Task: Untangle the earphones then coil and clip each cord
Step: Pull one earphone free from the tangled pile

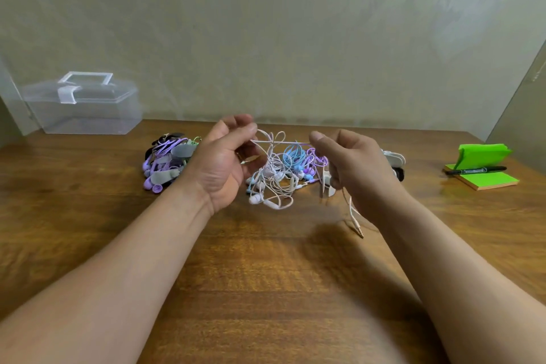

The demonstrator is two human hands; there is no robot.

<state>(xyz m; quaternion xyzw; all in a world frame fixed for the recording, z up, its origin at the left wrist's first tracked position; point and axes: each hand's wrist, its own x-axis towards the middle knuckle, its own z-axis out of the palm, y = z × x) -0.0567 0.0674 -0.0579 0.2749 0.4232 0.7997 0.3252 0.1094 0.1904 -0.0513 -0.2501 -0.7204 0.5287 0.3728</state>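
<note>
Risk: white cord (pixel 280 142) is running taut between both hands at frame centre, with the earphone tangle (pixel 280 177) hanging off it down to the table (pixel 266 275). Pulling wider is likely cinching knots tighter or dragging the blue and purple sets along. Left hand (pixel 227 162) is pinching the cord, fingers curled. Right hand (pixel 354 165) is pinching the other side, with the jack plug (pixel 360 232) dangling below.

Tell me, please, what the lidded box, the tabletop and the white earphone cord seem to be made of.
The lidded box looks like clear, glossy plastic: the wall shows through it. The tabletop looks like brown wood or wood-grain laminate, semi-gloss, with streaked grain. The white earphone cord seems a thin, smooth rubbery plastic sheath, bending in loose loops.
</note>
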